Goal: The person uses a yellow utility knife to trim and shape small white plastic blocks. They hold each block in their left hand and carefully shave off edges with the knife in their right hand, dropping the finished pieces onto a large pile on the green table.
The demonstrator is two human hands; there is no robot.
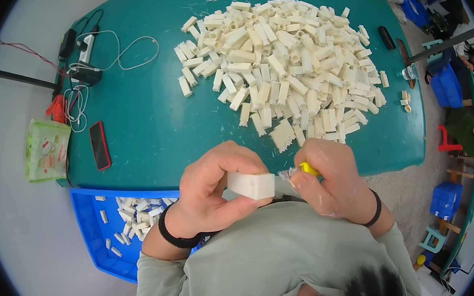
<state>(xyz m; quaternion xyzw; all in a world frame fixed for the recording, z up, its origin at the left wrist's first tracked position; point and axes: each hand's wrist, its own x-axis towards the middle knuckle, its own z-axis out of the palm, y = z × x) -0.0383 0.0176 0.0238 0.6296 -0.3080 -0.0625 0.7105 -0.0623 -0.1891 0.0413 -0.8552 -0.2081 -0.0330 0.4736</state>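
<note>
My left hand (218, 187) is closed around a white rectangular plastic block (254, 185), its end facing right. Just to the right, my right hand (331, 177) grips a small tool with a yellow handle (309, 169); its working end is blurred and I cannot make out its kind. Whitish shavings cling to the fingers of that hand and to the tool's tip. The tip is close to the block's end; whether they touch I cannot tell. Beyond both hands lies a big heap of cream-white hollow plastic pieces (286, 63) on the green table (148, 111).
A blue bin (94, 236) at lower left holds several white pieces. A red-edged phone (100, 145), a power strip (86, 48) with cables and a green-white packet (49, 149) are on the left. A black case (387, 37) lies far right. Other people sit beyond the right edge.
</note>
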